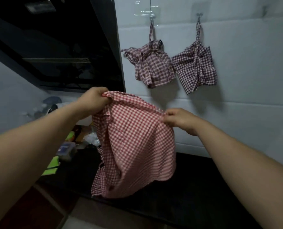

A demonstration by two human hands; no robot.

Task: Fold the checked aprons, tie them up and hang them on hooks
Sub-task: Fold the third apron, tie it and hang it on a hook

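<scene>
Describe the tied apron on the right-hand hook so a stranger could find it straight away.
Look at the white tiled wall right of the black range hood, where two tied bundles hang from hooks. It is the right bundle, farther from the hood, with small even dark checks, while the left bundle is a reddish plaid.

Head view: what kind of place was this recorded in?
Most likely a home kitchen. A black range hood slants over the left side, a dark countertop runs below a white tiled wall, and packets and a plastic container crowd its far left end.
</scene>
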